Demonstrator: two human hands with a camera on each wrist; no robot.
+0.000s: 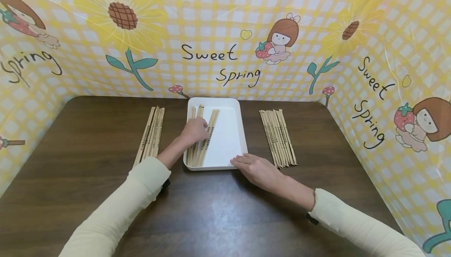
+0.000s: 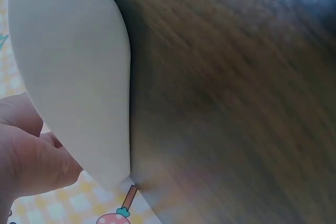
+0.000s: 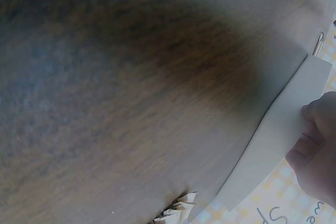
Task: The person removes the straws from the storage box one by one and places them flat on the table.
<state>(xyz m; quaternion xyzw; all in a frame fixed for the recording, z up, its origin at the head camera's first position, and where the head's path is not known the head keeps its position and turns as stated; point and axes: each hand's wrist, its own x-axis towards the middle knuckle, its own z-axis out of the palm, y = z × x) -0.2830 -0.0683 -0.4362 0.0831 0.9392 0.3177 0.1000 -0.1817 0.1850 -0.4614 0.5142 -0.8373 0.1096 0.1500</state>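
A white tray point(image 1: 229, 139) sits mid-table with several brown paper-wrapped sticks point(image 1: 211, 126) lying along its left side. My left hand point(image 1: 199, 128) lies on top of those sticks with its fingers curled down over them. My right hand point(image 1: 241, 160) lies flat on the table, its straight fingers touching the tray's front right corner. In the left wrist view the tray's outer wall point(image 2: 68, 77) fills the left, with my fingers point(image 2: 26, 150) behind it. From the right wrist the tray edge point(image 3: 273, 145) and my right hand point(image 3: 315, 150) show at the right.
A row of wrapped sticks point(image 1: 151, 133) lies on the dark wooden table point(image 1: 88, 151) left of the tray, and a wider row point(image 1: 278, 137) lies to its right. A yellow checked printed cloth point(image 1: 218, 53) walls in the table on three sides.
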